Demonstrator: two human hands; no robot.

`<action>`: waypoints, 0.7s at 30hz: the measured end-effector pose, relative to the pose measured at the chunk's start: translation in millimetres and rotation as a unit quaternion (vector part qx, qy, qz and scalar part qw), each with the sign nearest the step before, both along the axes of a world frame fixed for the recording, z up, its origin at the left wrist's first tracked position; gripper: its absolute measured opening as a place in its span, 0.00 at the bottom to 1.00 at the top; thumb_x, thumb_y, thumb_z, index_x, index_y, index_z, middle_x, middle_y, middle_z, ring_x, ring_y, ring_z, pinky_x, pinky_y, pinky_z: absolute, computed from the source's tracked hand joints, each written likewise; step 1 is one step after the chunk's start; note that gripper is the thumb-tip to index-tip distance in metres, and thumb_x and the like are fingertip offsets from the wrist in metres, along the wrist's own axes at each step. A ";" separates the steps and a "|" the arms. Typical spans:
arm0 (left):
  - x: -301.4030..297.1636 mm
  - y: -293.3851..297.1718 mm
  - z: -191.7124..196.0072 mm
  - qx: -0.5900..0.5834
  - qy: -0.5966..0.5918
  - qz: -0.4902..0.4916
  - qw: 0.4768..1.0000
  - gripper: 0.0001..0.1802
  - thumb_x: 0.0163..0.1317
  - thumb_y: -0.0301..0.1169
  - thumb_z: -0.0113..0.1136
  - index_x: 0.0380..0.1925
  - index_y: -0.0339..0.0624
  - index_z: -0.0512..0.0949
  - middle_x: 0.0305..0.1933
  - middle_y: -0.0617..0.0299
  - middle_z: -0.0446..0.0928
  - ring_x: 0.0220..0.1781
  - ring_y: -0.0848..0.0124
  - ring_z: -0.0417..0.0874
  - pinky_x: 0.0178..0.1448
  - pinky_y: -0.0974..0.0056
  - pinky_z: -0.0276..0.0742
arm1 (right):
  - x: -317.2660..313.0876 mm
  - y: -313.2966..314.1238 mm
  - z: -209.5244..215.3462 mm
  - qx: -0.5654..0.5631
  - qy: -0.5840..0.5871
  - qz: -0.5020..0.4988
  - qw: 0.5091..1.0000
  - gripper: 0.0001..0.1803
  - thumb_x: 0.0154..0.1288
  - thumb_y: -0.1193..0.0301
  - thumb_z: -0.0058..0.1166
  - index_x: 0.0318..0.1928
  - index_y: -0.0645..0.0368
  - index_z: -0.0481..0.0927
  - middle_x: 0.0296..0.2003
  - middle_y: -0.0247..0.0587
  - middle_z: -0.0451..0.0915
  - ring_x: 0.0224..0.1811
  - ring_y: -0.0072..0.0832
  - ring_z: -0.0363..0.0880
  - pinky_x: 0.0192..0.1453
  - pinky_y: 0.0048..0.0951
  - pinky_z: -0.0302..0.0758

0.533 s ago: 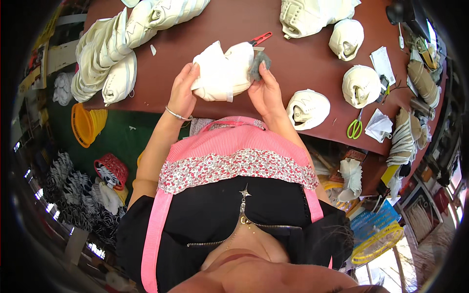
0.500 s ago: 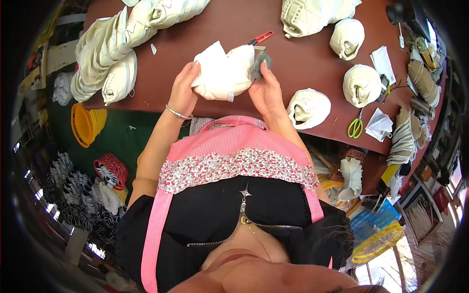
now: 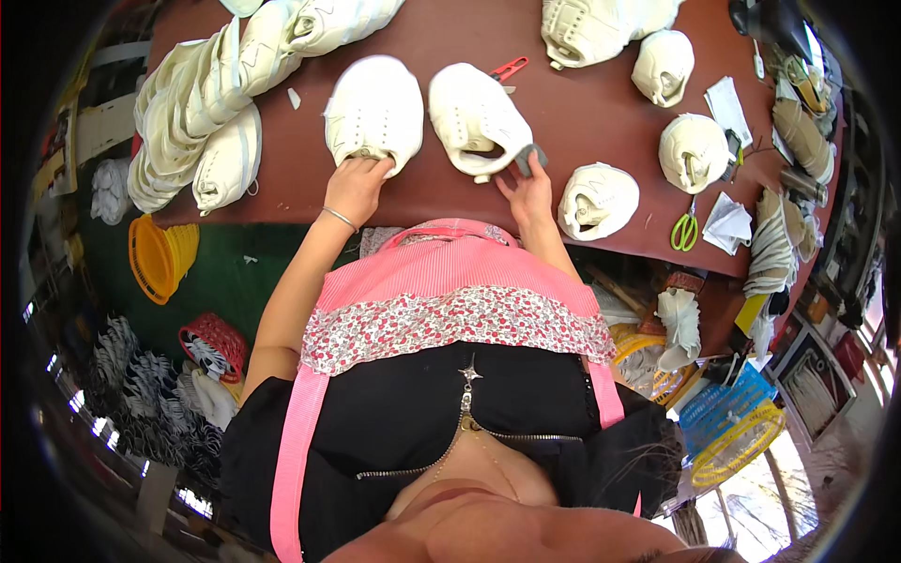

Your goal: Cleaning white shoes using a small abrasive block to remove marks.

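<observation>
Two cream-white shoe uppers lie side by side on the brown table in front of me. My left hand (image 3: 357, 190) is closed at the near edge of the left shoe upper (image 3: 375, 103), its fingertips hidden at the opening. Beside the near end of the right shoe upper (image 3: 474, 113) is my right hand (image 3: 529, 192), with a small dark grey pad (image 3: 532, 158) between thumb and fingers. The pad is against or very near that upper's side; I cannot tell which. A row of lace holes shows on both uppers.
Stacked uppers (image 3: 192, 117) line the table's left. More single uppers (image 3: 599, 200) sit on the right, near green-handled scissors (image 3: 684, 232) and white paper slips (image 3: 726, 223). A red-handled cutter (image 3: 510, 68) lies behind the right upper. A yellow basket (image 3: 155, 258) stands below, left.
The white uppers held together between my hands are now apart, lying side by side on the table. My hands have moved nearer to me; the grey pad stays in my right hand.
</observation>
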State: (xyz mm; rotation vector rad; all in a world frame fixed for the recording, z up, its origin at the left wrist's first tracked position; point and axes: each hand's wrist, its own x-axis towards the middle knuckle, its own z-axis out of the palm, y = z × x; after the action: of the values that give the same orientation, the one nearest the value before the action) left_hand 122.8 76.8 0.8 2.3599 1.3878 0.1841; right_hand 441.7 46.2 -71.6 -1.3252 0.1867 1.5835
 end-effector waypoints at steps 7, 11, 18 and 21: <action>-28.0 -19.6 -38.7 -0.014 0.020 0.039 0.999 0.11 0.62 0.27 0.59 0.45 0.52 0.78 0.40 0.63 0.81 0.47 0.62 0.81 0.53 0.56 0.73 | 19.1 -17.9 -11.3 0.000 -0.022 -0.022 1.000 0.27 0.75 0.53 0.53 0.66 0.52 0.69 0.62 0.37 0.72 0.67 0.37 0.66 0.73 0.61 0.61; -31.4 -21.8 -37.4 -0.028 0.032 0.047 0.998 0.11 0.60 0.28 0.62 0.44 0.50 0.78 0.40 0.63 0.81 0.47 0.61 0.81 0.53 0.56 0.73 | 24.3 -3.8 -11.3 -0.008 -0.047 -0.039 0.998 0.26 0.75 0.54 0.54 0.65 0.55 0.69 0.60 0.40 0.74 0.65 0.39 0.69 0.72 0.58 0.63; -37.7 -18.2 -27.3 -0.040 -0.009 0.057 0.998 0.11 0.58 0.33 0.66 0.41 0.49 0.79 0.38 0.62 0.80 0.47 0.61 0.81 0.53 0.56 0.73 | 29.7 15.2 3.5 0.001 -0.090 0.018 0.996 0.21 0.76 0.56 0.53 0.60 0.56 0.74 0.54 0.39 0.77 0.60 0.35 0.74 0.67 0.48 0.69; -40.2 -18.9 -21.9 -0.030 -0.021 0.063 0.997 0.12 0.58 0.35 0.68 0.40 0.48 0.80 0.37 0.62 0.80 0.46 0.61 0.80 0.52 0.56 0.73 | 24.8 20.9 8.7 -0.028 -0.125 0.035 0.991 0.22 0.76 0.59 0.54 0.61 0.60 0.74 0.54 0.38 0.78 0.58 0.37 0.76 0.62 0.47 0.74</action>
State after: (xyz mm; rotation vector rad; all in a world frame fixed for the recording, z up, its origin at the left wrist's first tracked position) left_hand 82.6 57.9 -21.1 2.2083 1.5024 0.2243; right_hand 466.5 67.1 -62.9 -1.5753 0.0307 1.4641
